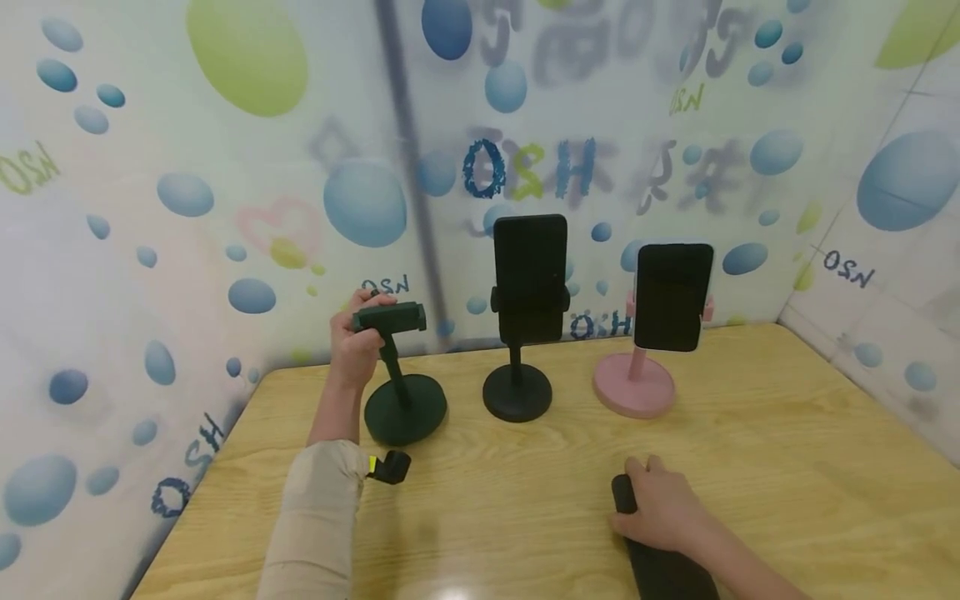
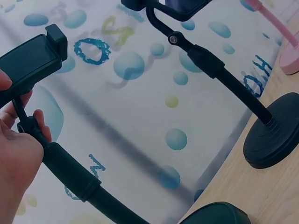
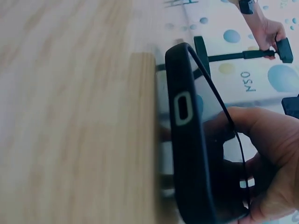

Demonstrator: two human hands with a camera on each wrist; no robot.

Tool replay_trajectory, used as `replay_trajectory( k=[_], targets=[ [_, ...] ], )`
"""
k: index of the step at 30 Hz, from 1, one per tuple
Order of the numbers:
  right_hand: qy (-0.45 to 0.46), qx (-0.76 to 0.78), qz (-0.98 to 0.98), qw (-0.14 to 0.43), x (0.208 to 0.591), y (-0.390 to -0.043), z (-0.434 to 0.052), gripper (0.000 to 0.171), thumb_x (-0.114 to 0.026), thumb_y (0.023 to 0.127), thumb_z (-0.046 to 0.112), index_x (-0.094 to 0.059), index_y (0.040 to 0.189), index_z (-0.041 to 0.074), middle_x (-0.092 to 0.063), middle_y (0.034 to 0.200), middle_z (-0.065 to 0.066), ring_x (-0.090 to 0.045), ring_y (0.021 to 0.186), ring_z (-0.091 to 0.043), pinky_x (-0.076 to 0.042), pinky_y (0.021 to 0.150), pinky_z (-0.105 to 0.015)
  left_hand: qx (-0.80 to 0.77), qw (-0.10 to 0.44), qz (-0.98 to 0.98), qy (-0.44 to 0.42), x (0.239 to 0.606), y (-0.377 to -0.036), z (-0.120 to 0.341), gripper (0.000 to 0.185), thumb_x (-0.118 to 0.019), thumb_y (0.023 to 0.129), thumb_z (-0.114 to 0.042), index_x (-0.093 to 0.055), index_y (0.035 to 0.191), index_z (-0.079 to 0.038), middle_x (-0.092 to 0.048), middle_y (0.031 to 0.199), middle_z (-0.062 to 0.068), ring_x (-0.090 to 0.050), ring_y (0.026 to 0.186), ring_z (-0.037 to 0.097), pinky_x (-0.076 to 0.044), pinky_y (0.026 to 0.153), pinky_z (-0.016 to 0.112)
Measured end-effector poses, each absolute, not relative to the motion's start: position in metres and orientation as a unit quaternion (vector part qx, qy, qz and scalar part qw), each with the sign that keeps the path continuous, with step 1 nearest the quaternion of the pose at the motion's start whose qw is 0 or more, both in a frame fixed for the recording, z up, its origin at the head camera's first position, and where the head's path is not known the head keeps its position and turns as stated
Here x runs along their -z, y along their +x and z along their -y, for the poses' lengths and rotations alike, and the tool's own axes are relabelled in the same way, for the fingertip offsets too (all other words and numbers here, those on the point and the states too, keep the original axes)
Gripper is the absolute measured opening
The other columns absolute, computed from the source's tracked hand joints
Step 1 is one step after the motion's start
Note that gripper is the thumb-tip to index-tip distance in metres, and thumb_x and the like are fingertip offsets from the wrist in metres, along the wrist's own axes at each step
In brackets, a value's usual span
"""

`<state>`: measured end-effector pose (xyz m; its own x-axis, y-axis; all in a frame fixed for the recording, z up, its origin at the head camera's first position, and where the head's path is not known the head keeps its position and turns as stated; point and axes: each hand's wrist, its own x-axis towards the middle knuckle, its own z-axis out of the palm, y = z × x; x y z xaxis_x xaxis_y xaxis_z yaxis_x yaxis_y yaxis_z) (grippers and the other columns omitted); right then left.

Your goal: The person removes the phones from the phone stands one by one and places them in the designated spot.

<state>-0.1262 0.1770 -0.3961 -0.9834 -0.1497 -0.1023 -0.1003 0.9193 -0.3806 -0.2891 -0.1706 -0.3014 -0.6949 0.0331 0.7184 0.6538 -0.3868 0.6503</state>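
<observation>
My left hand (image 1: pixel 354 354) grips the dark green phone stand (image 1: pixel 406 411) by its holder at the top, with the thumb on the holder's face. The stand's round base rests on the table at the back left. In the left wrist view the fingers (image 2: pixel 41 125) reach behind the stand's holder (image 2: pixel 32 65), around the thin neck joint. My right hand (image 1: pixel 667 504) holds a phone in a black case (image 1: pixel 667 571) near the front right of the table. Seen from the right wrist, the fingers wrap around the phone (image 3: pixel 191 144), whose end with the charging port faces the camera.
A black stand (image 1: pixel 517 393) with a phone (image 1: pixel 530 275) upright in it stands at the back middle. To its right is a pink stand (image 1: pixel 634 386) holding another phone (image 1: pixel 672 297). A patterned curtain (image 1: pixel 300 158) hangs behind the wooden table (image 1: pixel 480 517).
</observation>
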Motion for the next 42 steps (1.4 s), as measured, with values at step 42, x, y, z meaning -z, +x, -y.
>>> replay_trajectory(
  k=[42],
  targets=[
    [-0.052, 0.160, -0.983, 0.076, 0.403, -0.123, -0.183, 0.061, -0.076, 0.064, 0.034, -0.048, 0.104, -0.003, -0.041, 0.090, -0.018, -0.038, 0.078, -0.035, -0.041, 0.055, -0.041, 0.762, 0.169, 0.542, -0.312, 0.311, -0.299, 0.174, 0.059, -0.032, 0.057, 0.021, -0.071, 0.086, -0.013, -0.046, 0.097, 0.005, -0.036, 0.096, 0.021, -0.031, 0.069, 0.027]
  ],
)
